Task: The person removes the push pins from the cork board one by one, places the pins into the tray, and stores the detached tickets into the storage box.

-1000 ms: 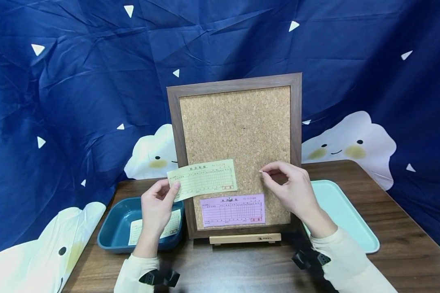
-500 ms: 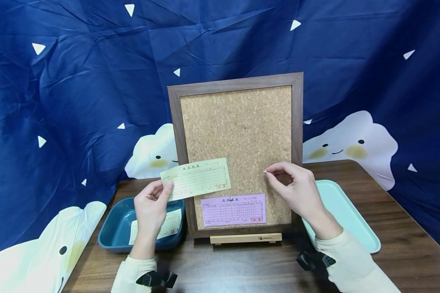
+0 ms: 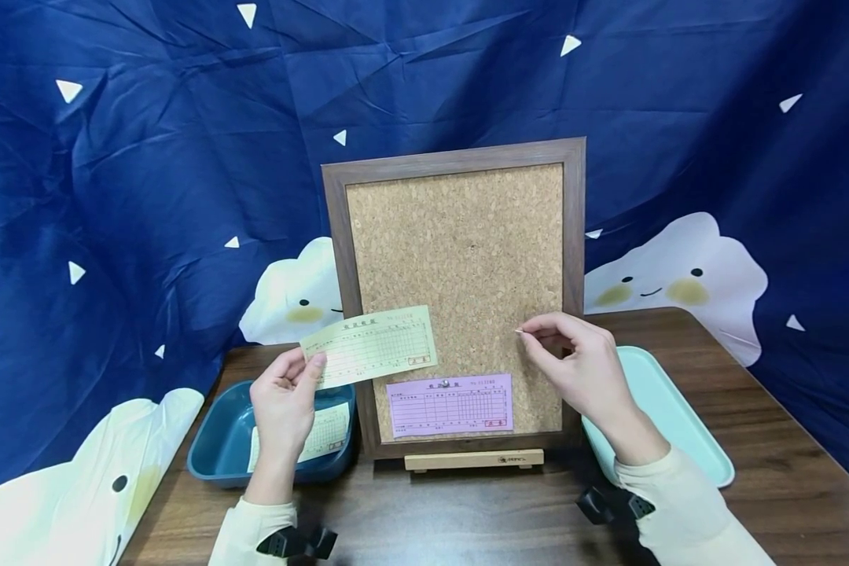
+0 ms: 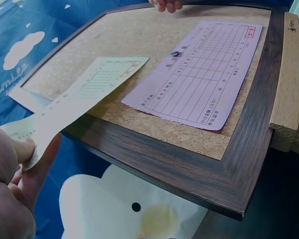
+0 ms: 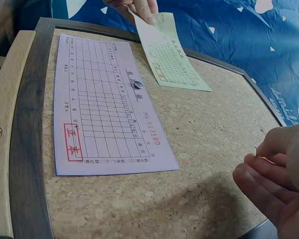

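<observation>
Between thumb and fingers my left hand (image 3: 283,401) pinches the left end of a green receipt slip (image 3: 371,342). The slip is tilted and overlaps the lower left of the cork board (image 3: 460,251). Beneath it, a purple receipt slip (image 3: 413,409) is fixed to the cork by a silver pushpin (image 5: 137,85). At the board's lower right my right hand (image 3: 580,365) holds a tiny pin between thumb and forefinger, its light tip showing in the head view and most of it hidden by the fingertips.
A dark blue basin (image 3: 208,456) with another pale slip (image 3: 328,432) in it stands left of the board. To the right lies a mint green tray (image 3: 679,424). A wooden stand (image 3: 467,462) supports the brown-framed board on the table. A blue patterned cloth (image 3: 148,196) hangs behind.
My left hand has drawn the green slip leftward, away from the middle of the board. My right hand has shifted slightly right with the pin still pinched.
</observation>
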Action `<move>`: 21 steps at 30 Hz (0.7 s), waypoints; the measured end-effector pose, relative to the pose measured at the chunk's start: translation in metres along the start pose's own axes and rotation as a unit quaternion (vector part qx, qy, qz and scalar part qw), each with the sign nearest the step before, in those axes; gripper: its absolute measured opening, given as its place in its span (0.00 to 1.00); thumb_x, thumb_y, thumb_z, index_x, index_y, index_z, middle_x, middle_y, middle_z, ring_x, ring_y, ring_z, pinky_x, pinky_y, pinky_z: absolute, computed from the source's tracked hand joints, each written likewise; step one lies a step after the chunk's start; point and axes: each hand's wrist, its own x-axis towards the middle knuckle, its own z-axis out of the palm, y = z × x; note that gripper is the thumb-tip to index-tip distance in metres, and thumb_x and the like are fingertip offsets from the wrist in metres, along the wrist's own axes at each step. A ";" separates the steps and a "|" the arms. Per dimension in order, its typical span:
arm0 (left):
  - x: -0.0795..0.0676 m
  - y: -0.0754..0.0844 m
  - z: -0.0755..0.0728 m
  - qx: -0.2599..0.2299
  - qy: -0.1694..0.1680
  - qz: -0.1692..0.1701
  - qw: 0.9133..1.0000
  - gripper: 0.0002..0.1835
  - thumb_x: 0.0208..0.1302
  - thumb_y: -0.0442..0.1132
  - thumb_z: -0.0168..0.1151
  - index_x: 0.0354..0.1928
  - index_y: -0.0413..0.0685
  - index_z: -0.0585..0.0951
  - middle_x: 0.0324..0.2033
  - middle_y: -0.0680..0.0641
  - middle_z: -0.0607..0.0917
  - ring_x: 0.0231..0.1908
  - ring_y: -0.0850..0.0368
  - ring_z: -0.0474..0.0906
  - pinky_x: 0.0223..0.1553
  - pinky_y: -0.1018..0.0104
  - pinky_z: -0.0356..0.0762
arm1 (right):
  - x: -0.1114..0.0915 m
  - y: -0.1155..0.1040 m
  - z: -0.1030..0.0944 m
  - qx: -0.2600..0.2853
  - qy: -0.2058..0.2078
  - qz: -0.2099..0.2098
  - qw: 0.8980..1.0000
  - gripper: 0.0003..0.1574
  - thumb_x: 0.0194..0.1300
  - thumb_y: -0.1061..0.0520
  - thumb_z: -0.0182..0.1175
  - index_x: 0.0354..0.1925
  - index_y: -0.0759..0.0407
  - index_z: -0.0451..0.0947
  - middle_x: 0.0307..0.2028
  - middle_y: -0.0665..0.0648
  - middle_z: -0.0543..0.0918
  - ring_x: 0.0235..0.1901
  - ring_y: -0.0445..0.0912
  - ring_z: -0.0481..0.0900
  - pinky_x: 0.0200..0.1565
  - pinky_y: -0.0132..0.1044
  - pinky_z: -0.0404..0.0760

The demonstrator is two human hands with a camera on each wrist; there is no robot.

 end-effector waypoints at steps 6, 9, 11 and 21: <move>0.000 0.002 -0.004 -0.005 0.001 -0.007 1.000 0.12 0.73 0.29 0.69 0.53 0.28 0.87 0.43 0.47 0.94 0.40 0.72 0.91 0.42 0.75 0.87 | -0.002 0.003 -0.003 -0.002 0.006 -0.003 1.000 0.08 0.64 0.70 0.73 0.39 0.60 0.90 0.32 0.58 0.92 0.33 0.25 0.81 0.37 0.23 0.80; -0.001 0.003 -0.006 -0.009 0.000 -0.014 1.000 0.12 0.73 0.29 0.69 0.53 0.27 0.87 0.39 0.59 0.93 0.40 0.71 0.91 0.42 0.75 0.87 | -0.002 0.004 -0.005 0.000 0.010 -0.005 1.000 0.10 0.62 0.72 0.73 0.38 0.60 0.90 0.32 0.57 0.92 0.32 0.24 0.81 0.38 0.21 0.80; -0.001 0.004 -0.007 -0.009 0.001 -0.019 1.000 0.12 0.73 0.29 0.69 0.53 0.27 0.87 0.38 0.62 0.92 0.39 0.72 0.91 0.42 0.76 0.87 | -0.003 0.005 -0.006 0.000 0.014 -0.005 1.000 0.11 0.61 0.73 0.73 0.38 0.61 0.90 0.31 0.57 0.91 0.31 0.24 0.81 0.38 0.20 0.80; -0.003 0.003 -0.013 -0.005 -0.001 -0.032 0.999 0.14 0.75 0.32 0.69 0.55 0.29 0.87 0.39 0.67 0.92 0.41 0.71 0.91 0.44 0.76 0.87 | -0.006 0.007 -0.013 -0.012 0.016 -0.008 1.000 0.12 0.61 0.73 0.73 0.38 0.58 0.90 0.31 0.53 0.92 0.33 0.22 0.81 0.41 0.19 0.79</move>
